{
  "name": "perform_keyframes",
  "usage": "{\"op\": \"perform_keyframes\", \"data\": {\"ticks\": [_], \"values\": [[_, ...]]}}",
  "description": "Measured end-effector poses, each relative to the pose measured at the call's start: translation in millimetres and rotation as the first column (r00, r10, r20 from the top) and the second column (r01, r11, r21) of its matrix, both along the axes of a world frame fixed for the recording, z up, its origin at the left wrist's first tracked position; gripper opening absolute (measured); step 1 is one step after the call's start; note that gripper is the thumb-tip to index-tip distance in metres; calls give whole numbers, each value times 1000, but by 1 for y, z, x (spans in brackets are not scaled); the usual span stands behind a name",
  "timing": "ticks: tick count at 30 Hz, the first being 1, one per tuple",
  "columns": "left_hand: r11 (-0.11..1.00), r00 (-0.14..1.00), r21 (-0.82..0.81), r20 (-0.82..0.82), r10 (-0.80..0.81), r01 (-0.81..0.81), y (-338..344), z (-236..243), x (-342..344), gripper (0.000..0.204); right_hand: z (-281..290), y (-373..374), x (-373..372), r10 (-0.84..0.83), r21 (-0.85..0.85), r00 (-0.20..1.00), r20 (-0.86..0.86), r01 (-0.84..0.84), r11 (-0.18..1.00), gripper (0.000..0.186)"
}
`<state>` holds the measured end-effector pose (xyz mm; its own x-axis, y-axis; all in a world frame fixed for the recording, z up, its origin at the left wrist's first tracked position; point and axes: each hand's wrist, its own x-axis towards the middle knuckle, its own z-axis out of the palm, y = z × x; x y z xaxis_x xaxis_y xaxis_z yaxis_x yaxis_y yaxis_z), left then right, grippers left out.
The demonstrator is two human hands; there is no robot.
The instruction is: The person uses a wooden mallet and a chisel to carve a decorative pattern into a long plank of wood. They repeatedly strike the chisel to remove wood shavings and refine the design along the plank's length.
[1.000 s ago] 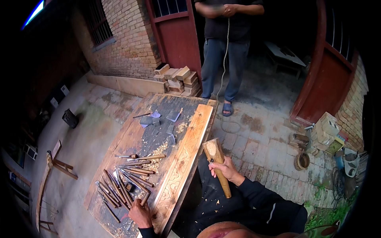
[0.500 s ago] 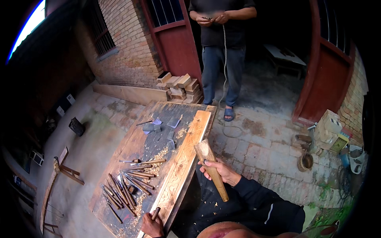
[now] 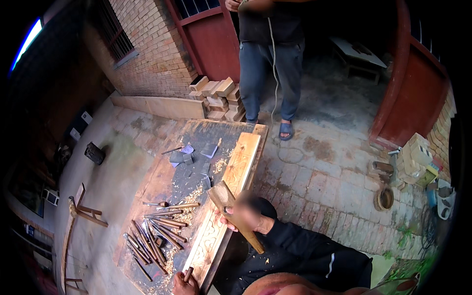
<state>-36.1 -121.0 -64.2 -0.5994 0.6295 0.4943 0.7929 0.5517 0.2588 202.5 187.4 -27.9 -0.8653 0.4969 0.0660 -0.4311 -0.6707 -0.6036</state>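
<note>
My right hand point(image 3: 251, 219), partly blurred, is wrapped round a wooden mallet point(image 3: 222, 194) with a wide, worn head and a tapering handle. The mallet is tilted over the right edge of a long pale board point(image 3: 242, 156) carved with curling lines. Low on that board, my left hand point(image 3: 184, 286) is closed round a carving chisel point(image 3: 189, 274); only the end of its brown handle shows above the fingers, and its tip is hidden. Left of the board lie several carving chisels point(image 3: 169, 222) with wooden handles, among wood shavings point(image 3: 191, 212).
The board rests on a worn wooden workbench point(image 3: 147, 196) with dark scraps of sandpaper-like sheet point(image 3: 209, 150). Beyond it stands a person point(image 3: 270, 69) holding a cord point(image 3: 274, 59). Wood blocks point(image 3: 219, 98) are stacked by the wall. A wooden trestle point(image 3: 73, 216) stands at left.
My right hand has brought the mallet left and lower, closer to the board and my left hand. The left hand keeps its hold. The standing person's hands have risen.
</note>
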Motion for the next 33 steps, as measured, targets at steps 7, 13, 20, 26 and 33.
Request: {"op": "perform_keyframes", "data": {"ticks": [7,13,20,26,33], "values": [[1000,1000,-14,-19,-2,1,14,13,11,19,2,7,6,3,-64,999,45,0,998,51],[999,1000,-46,11,12,-11,11,14,9,17,0,8,5,27,-106,999,45,-22,994,53],[999,999,-32,30,24,-23,12,14,8,18,-2,9,2,-5,-101,999,44,9,995,52],[999,998,0,52,36,-36,14,21,9,20,2,3,7,-33,-24,989,146,37,999,58],[999,998,-11,53,46,-46,4,10,4,19,1,3,1,-59,72,985,161,48,996,61]]}}
